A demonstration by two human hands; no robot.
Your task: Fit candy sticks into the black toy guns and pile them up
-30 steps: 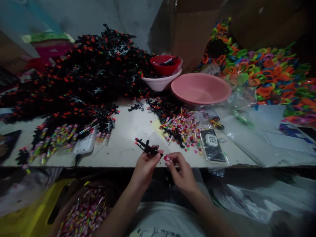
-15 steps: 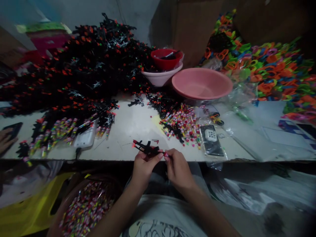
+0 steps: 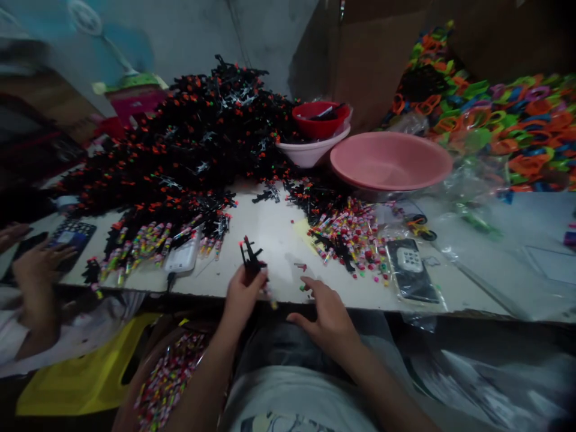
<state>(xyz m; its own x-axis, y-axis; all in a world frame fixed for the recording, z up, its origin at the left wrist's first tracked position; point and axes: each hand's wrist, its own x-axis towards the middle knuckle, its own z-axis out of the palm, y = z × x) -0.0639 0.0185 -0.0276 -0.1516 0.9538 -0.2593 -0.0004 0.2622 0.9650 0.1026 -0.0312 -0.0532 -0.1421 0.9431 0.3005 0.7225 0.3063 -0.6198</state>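
Holding a black toy gun (image 3: 252, 257) over the near edge of the table (image 3: 281, 240), the left hand (image 3: 242, 294) has thumb and fingers clamped round its lower end; near it, the right hand (image 3: 332, 315) has thumb and fingers apart. The gun is probably light, stiff plastic with snappable thin parts, best gripped by its thicker body. Farther lie small colourful tubes (image 3: 348, 228), then a pink basin (image 3: 391, 161)

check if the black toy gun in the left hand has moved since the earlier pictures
Yes. Against the white device on the table, the black toy gun has shifted left, closer to that device.
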